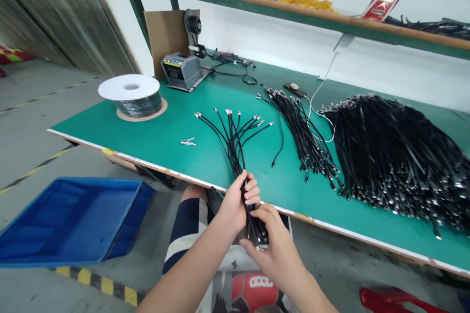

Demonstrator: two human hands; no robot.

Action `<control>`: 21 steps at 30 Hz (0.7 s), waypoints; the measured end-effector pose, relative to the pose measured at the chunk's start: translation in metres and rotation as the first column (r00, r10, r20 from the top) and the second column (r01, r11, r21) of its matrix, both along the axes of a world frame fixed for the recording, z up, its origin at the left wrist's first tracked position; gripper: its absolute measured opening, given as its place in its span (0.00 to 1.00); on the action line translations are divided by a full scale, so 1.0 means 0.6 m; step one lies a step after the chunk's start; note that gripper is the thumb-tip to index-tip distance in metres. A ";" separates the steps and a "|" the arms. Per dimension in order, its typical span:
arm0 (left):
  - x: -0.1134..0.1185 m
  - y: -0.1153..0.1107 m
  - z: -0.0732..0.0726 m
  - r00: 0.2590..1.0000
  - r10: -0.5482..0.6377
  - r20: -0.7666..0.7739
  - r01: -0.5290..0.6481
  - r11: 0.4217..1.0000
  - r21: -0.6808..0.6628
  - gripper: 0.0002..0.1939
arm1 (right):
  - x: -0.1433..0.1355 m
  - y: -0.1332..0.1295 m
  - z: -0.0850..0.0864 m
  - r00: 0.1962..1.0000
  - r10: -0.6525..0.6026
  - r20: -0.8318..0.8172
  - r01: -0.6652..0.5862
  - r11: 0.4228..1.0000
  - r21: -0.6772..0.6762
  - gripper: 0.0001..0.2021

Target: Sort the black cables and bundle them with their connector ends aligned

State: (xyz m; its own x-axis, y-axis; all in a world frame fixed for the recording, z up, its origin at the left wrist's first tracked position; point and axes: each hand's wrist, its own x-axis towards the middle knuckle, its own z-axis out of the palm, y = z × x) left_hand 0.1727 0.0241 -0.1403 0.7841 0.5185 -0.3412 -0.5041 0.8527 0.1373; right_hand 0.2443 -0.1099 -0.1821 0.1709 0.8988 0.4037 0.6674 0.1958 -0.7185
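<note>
One cable bundle (235,142) is gripped by the left hand (238,200) at the near worktop (176,142) edge; its lower end is pinched by the right hand (273,244). Two cable piles lie right; one spool (130,94) far left.

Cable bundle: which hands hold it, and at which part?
Both: the left hand grips the cable bundle near its lower end; the right hand pinches its bottom connector ends.

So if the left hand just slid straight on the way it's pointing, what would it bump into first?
The left hand has its grip around a bundle of black cables and points up along it, away from the body. Going straight on, it would probably first meet the bundle's fanned-out connector ends lying on the green table, though depth is hard to judge.
</note>
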 end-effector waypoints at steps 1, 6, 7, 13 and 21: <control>0.000 0.000 0.000 1.000 0.002 0.005 -0.002 1.000 -0.003 0.19 | -0.002 0.001 0.000 1.000 -0.010 0.012 0.010 1.000 0.018 0.23; -0.002 0.005 0.006 1.000 0.012 0.027 -0.011 1.000 -0.025 0.20 | -0.001 -0.005 0.006 0.999 0.002 0.042 -0.004 0.999 0.051 0.14; -0.002 0.007 0.007 0.999 0.012 0.030 -0.012 1.000 -0.026 0.20 | 0.000 -0.007 0.007 0.999 0.008 0.042 -0.011 0.999 0.050 0.15; 0.002 0.008 0.007 1.000 0.010 0.024 -0.008 0.999 -0.044 0.20 | -0.002 -0.022 -0.004 1.000 -0.001 0.024 -0.001 0.999 0.049 0.14; -0.002 0.011 -0.005 1.000 0.014 0.025 -0.014 1.000 -0.011 0.23 | -0.009 -0.026 -0.028 0.767 -0.036 -0.641 0.019 0.999 -0.033 0.19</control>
State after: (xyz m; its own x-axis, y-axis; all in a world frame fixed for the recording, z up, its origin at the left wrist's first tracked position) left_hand 0.1715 0.0310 -0.1433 0.7850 0.5262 -0.3271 -0.5193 0.8467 0.1158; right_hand 0.2390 -0.1252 -0.1992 0.4069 0.8975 0.1703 0.0546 0.1622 -0.9852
